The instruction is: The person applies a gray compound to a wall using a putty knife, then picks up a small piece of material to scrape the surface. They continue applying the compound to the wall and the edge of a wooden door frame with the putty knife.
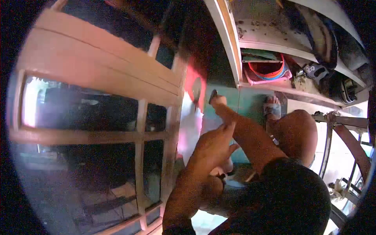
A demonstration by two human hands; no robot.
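My right hand (pixel 220 101) reaches out over the green tiled floor, its fingers closed round a small dark object with a rounded end (pixel 214 94). What kind of object it is I cannot make out. My left hand (pixel 220 143) is nearer to me, beside my right forearm. It looks empty, with the thumb apart from the outstretched fingers, though motion blurs it. Just beyond both hands stands a pink-red wall strip (pixel 192 76), with a greyish round shape (pixel 197 86) against it. Below that is a blurred whitish patch (pixel 190 131).
A wooden frame with glass panes (pixel 94 135) fills the left side. At the upper right, a shelf (pixel 256 42) holds a pink basket (pixel 270 81) with a red-orange rim inside it. My bent knee (pixel 299 127) and sandalled foot (pixel 273 107) are at the right, near a metal frame (pixel 327 147).
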